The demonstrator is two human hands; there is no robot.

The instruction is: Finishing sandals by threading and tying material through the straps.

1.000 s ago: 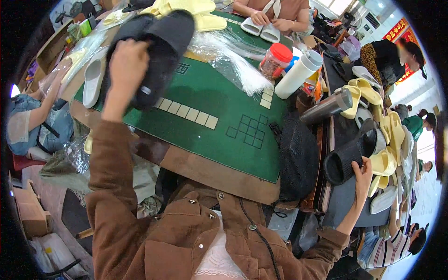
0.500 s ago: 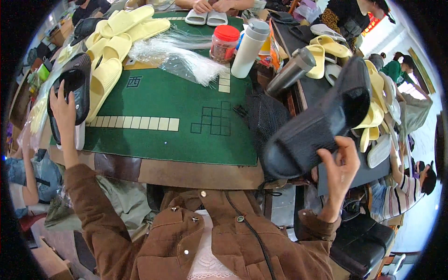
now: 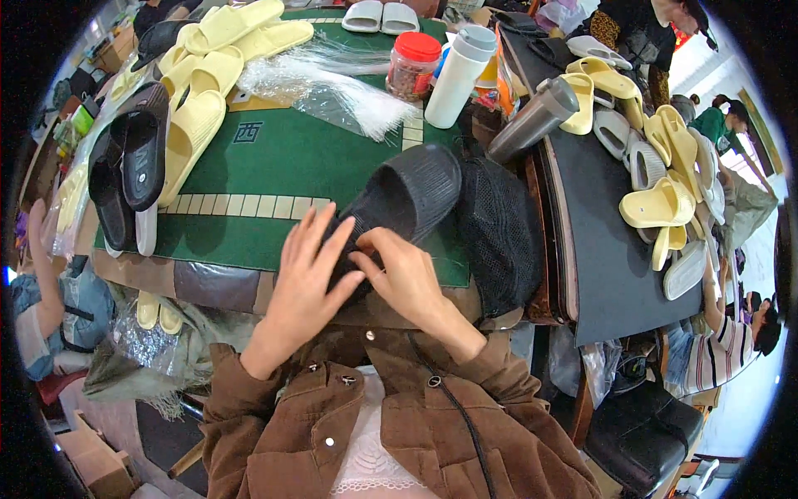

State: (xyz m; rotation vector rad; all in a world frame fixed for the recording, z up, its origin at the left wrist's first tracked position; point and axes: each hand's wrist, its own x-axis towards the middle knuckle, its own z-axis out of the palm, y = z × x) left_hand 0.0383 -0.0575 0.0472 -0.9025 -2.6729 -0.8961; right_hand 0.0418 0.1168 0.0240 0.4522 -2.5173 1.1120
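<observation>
A black slipper [image 3: 420, 187] with a ribbed strap lies in front of me at the near edge of the green mat [image 3: 274, 166], its toe pointing away to the right. My right hand [image 3: 407, 279] has its fingers curled at the near end of the slipper, gripping it. Against the slipper's left side, my left hand [image 3: 303, 279] is open with its fingers stretched out. Both hands hide much of the near end. At the left of the mat, more black slippers [image 3: 145, 162] lean beside a pile of pale yellow slippers [image 3: 199, 137].
White plastic ties [image 3: 349, 104] lie in a clear bag beyond the slipper. A red-lidded jar [image 3: 413, 66], a white bottle [image 3: 459, 79] and a grey tumbler [image 3: 536, 116] stand farther right. A black mesh bag [image 3: 499, 224] sits by the dark side table [image 3: 607, 283], which carries yellow and grey slippers.
My right hand has brought the black slipper from the right down to the mat's front. My left hand has left the black slippers at the left and joined it. The far person's hands are gone from the grey slippers.
</observation>
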